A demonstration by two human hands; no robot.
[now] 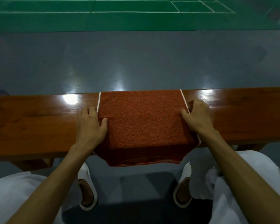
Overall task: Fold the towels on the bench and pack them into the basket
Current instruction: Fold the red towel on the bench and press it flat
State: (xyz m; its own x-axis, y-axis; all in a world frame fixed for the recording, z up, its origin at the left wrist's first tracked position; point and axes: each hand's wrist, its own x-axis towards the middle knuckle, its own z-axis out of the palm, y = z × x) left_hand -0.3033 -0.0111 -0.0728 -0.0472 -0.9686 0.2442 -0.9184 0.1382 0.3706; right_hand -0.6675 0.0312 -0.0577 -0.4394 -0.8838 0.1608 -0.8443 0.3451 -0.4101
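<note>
One glossy wooden bench [31, 123] runs from left to right across the view, with shiny grey floor [136, 62] beyond it and a green court [103, 21] with white lines at 12 o'clock. The left hand [90, 125] sits at 9 o'clock of a red towel [142, 120], thumb on top and fingers curled at its white-trimmed edge, pinching it. The towel lies flat across the bench, and its near end hangs over the edge toward 6 o'clock. At 3 o'clock the right hand [197, 117] grips the opposite edge, fingers curled.
</note>
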